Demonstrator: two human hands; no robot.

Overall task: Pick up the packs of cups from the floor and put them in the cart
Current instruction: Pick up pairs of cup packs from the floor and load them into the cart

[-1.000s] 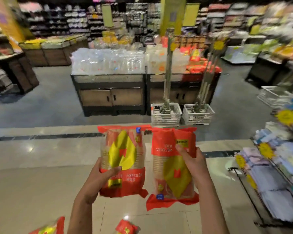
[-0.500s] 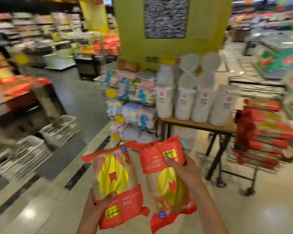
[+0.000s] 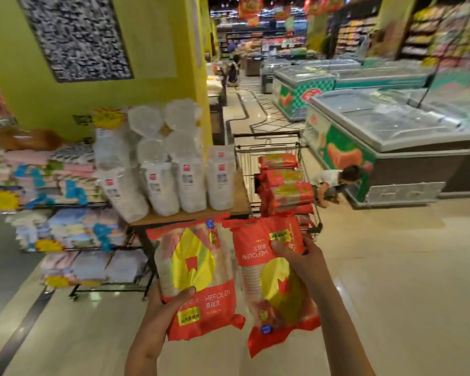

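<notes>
I hold two red-and-yellow packs of cups upright in front of me. My left hand [image 3: 158, 313] grips the left pack [image 3: 196, 278] at its lower edge, thumb on the front. My right hand [image 3: 296, 253] grips the right pack [image 3: 274, 283] near its top; its label reads upside down. Just beyond the packs stands the wire cart [image 3: 272, 150], with several red packs of cups [image 3: 285, 185] stacked in it.
A wooden table [image 3: 239, 199] with clear plastic cup packs [image 3: 168, 169] stands left of the cart, in front of a yellow pillar [image 3: 152, 50]. Racks of folded cloths [image 3: 65, 234] lie at the left. Chest freezers [image 3: 391, 137] and a crouching person [image 3: 334, 180] are at the right.
My view has swung further right, bringing the cart and freezers toward the centre. Both hands keep their packs, now closer to the cart.
</notes>
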